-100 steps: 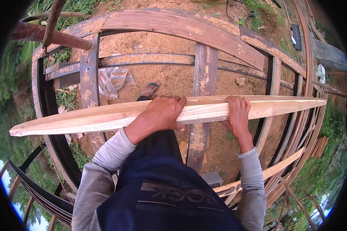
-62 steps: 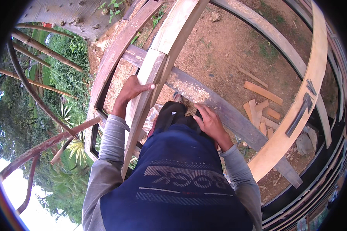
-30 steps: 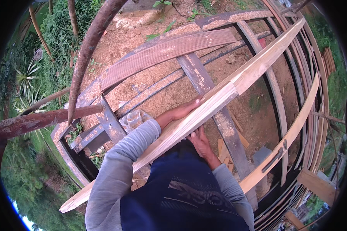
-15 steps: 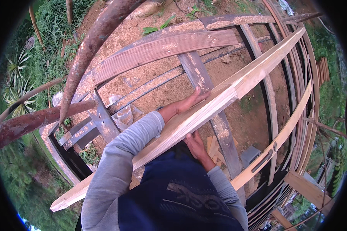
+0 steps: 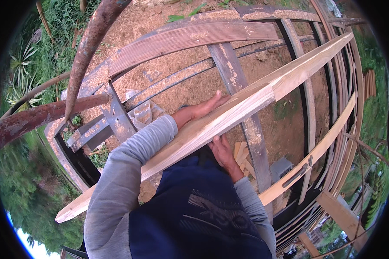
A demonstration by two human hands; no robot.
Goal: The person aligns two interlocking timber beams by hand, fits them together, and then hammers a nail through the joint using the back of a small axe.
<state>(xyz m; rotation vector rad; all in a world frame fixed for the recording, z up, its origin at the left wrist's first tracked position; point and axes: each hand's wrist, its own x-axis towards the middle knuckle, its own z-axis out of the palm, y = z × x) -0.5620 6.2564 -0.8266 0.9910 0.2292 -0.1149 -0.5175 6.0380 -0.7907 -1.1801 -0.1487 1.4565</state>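
Observation:
A long pale wooden beam (image 5: 242, 111), tapered toward both ends and stepped at a joint right of my hands, lies diagonally from lower left to upper right across my body. My left hand (image 5: 203, 107) rests along its far side with fingers extended and apart, its forearm crossing over the beam. My right hand (image 5: 221, 153) is beneath the near edge, fingers reaching up against the wood and gripping it, partly hidden by it. Behind the beam stands a curved timber framework with a ridged plank (image 5: 190, 34) on it, dusted with shavings.
Rusty poles (image 5: 47, 116) jut in from the left. A curved light strip (image 5: 328, 144) with dark tools (image 5: 296, 177) on it runs down the right. A crumpled plastic sheet (image 5: 142, 110), wood offcuts (image 5: 242, 153) and a grey block (image 5: 281, 168) lie on the sawdust-covered ground. Plants surround the frame.
The beam has gone from nearly level 3.3 seconds ago, through upright, to diagonal. My left hand has shifted onto its far side, my right underneath. In the last second both have moved only slightly.

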